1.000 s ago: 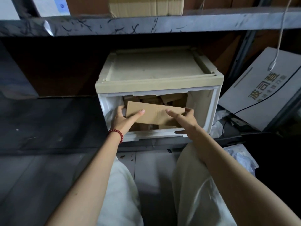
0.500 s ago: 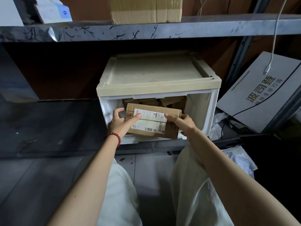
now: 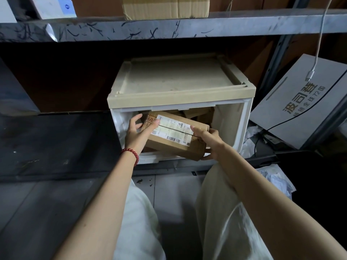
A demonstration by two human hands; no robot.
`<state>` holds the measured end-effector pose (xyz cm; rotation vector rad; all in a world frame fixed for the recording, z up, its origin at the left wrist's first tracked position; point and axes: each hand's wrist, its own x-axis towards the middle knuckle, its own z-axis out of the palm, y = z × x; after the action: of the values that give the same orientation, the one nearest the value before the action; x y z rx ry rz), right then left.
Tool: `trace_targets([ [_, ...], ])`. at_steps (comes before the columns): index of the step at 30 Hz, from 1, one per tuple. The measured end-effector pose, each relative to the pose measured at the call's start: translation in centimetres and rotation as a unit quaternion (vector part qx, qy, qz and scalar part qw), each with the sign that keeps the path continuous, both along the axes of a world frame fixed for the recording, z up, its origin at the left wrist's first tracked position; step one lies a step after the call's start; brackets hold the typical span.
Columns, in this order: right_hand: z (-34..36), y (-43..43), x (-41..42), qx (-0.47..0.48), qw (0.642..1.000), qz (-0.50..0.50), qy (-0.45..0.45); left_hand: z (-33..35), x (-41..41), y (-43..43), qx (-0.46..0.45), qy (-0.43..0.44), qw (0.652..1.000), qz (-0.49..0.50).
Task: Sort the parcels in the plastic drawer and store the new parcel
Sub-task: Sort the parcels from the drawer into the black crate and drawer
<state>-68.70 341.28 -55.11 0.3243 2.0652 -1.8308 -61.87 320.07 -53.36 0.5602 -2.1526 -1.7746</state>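
Observation:
A white plastic drawer unit [image 3: 238, 128] with a beige top stands on the low shelf, its front open. Several brown parcels [image 3: 199, 114] lie jumbled at the back inside it. I hold a brown cardboard parcel [image 3: 174, 145] with a white shipping label at the opening, tilted with the label facing up. My left hand [image 3: 136, 133] grips its left end, thumb on top. My right hand [image 3: 208, 139] grips its right end, thumb on the label and fingers underneath.
A metal shelf board [image 3: 169, 29] runs just above, carrying a cardboard box [image 3: 165, 7]. A grey carton with printed characters [image 3: 300, 102] leans at the right, a white cable [image 3: 317, 45] hanging before it. Crumpled plastic wrap [image 3: 276, 179] lies lower right. Dark shelf surface [image 3: 56, 143] stretches left.
The parcel in both hands has turned so that its label faces up, and it has come forward and down out of the drawer's opening.

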Motion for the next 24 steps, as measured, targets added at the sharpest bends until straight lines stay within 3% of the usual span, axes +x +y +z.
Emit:
trace_targets([
  [6, -0.1, -0.2, -0.2, -0.003, 0.999, -0.021, -0.034, -0.3, -0.1, -0.4, -0.032, 0.001, 0.999, 0.005],
  [10, -0.3, -0.2, -0.5, 0.001, 1.000, -0.016, -0.016, -0.9, -0.3, -0.9, -0.058, -0.064, 0.996, 0.003],
  [13, -0.3, 0.0, -0.8, 0.006, 1.000, -0.012, 0.000, -1.2, -0.5, -0.9, -0.009, -0.104, 0.994, -0.013],
  [18, 0.0, 2.1, 0.2, -0.101, 0.994, 0.016, -0.027, -1.0, -1.2, -0.5, 0.081, -0.098, 0.992, -0.012],
  [24, -1.3, 6.8, 1.7, -0.123, 0.992, 0.009, -0.041, -1.5, -0.8, 2.0, 0.079, -0.130, 0.984, -0.093],
])
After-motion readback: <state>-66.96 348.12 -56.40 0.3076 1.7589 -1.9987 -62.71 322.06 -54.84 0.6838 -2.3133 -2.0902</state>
